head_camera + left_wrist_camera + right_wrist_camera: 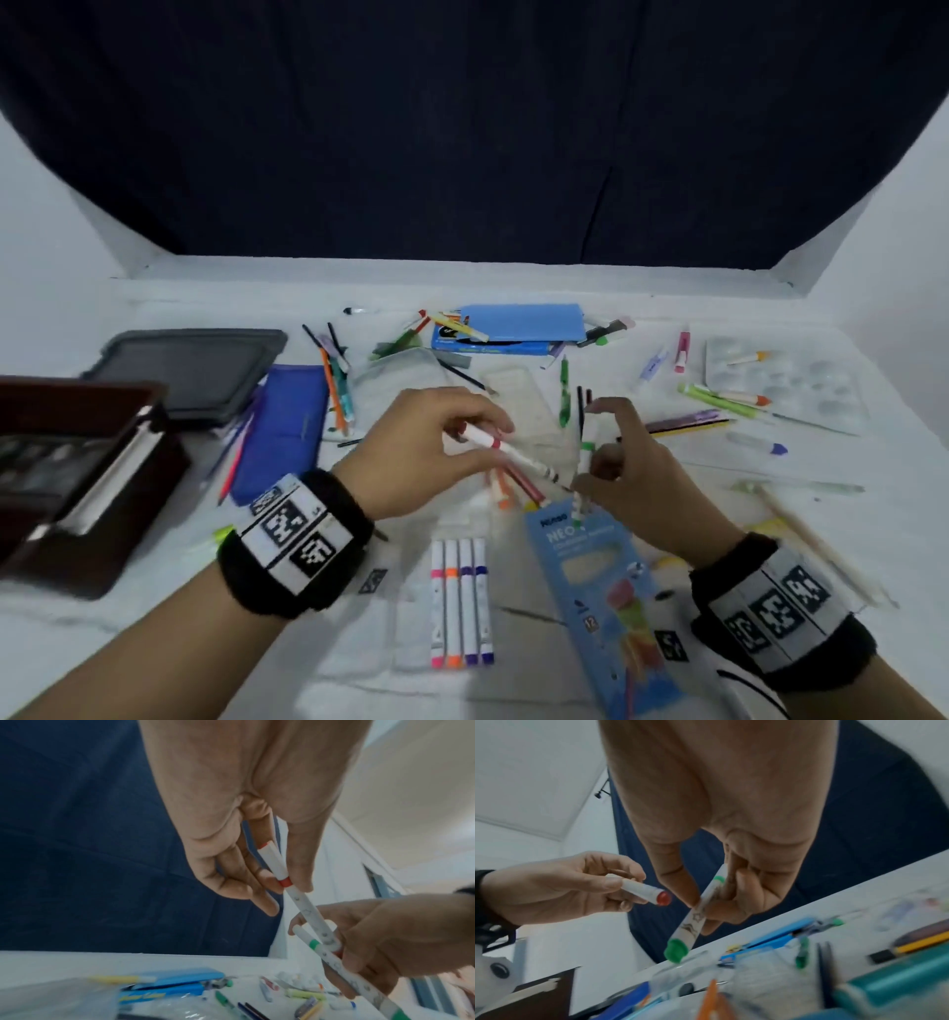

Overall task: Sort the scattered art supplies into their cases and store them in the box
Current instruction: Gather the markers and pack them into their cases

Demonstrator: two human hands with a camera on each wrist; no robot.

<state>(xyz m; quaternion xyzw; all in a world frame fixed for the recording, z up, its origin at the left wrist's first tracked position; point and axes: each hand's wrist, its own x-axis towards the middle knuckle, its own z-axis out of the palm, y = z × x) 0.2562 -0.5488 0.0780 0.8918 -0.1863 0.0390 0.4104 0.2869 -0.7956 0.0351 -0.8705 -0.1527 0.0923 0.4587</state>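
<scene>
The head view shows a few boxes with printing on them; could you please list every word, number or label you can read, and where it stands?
"NEO": large letters near the top of the light blue marker box; the brand above and the line below are blurred.
"12": small square low on that box.
Dark blue box at the back: print too blurred.
Wrist bands and table: square code tags, no words.

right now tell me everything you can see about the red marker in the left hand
The red marker is a slim white barrel, plastic by the look, with a red band near the cap, red ends and small dark printed figures along its length. The cap is on. The left hand pinches it near the band between thumb and fingers, off the table, slanting down and right toward the right hand, which holds a green marker of the same make. In the left wrist view the two markers cross near the right hand's fingers.
</scene>
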